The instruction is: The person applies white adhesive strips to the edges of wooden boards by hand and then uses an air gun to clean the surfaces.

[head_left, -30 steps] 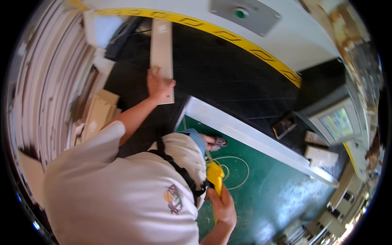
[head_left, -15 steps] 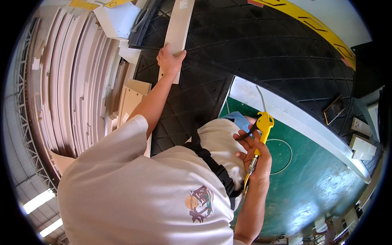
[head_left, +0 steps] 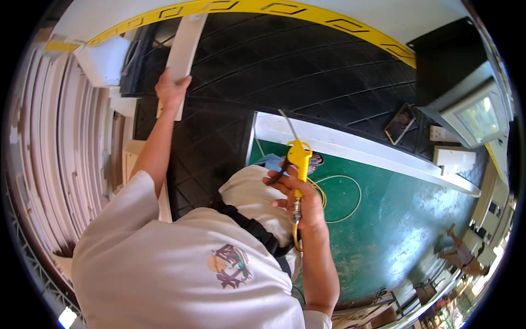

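My left hand (head_left: 171,94) grips the near end of a long pale wooden board (head_left: 186,46), thumb on one edge and fingers over the other. The board lies on a black panelled table (head_left: 263,60) and points away from me. In my right hand (head_left: 308,204) is a yellow air blow gun (head_left: 299,156), its thin metal nozzle pointing up and slightly left. Some fingers are loosely curled near its black lever (head_left: 279,174), and I cannot tell whether they press it. A yellow hose (head_left: 297,238) runs down from the metal coupling at the handle's end.
Tall stacked pale boards (head_left: 60,159) line the left side. A yellow slotted strip (head_left: 263,8) borders the table's far side, and a white metal beam (head_left: 350,145) its near edge. A screen (head_left: 479,115) stands at the right. Beyond the green floor (head_left: 378,236), another person (head_left: 466,257) is at lower right.
The whole view has swung, so table, board and both arms appear farther left, with more of the right side showing. Both hands keep their holds; the board shows no clear shift on the table.
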Demonstrator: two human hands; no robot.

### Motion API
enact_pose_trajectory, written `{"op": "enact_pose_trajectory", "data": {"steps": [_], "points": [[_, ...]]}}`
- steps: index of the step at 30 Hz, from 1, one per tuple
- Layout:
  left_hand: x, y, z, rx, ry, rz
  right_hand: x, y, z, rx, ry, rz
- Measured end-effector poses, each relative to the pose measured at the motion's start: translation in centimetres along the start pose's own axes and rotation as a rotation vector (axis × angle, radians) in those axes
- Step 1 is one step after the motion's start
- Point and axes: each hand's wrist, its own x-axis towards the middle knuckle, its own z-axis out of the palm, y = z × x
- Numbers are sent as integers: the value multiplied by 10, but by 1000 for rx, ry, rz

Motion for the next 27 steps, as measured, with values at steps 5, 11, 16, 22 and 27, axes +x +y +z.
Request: {"op": "enact_pose_trajectory", "data": {"steps": [5, 11, 16, 22, 27], "points": [[2, 1, -6, -29, 0, 37, -5, -4, 4, -53, 24, -39], [-3, 16, -8, 40, 2, -11, -10, -19, 16, -106, 1, -39], [-4, 7, -8, -3, 46, 39, -11, -31, 32, -168, -71, -58], [-4, 25, -19, 35, -50, -48, -14, -48, 70, -389, -209, -234], [-3, 21, -16, 41, -33, -2, -18, -60, 102, -442, -292, -402]]}}
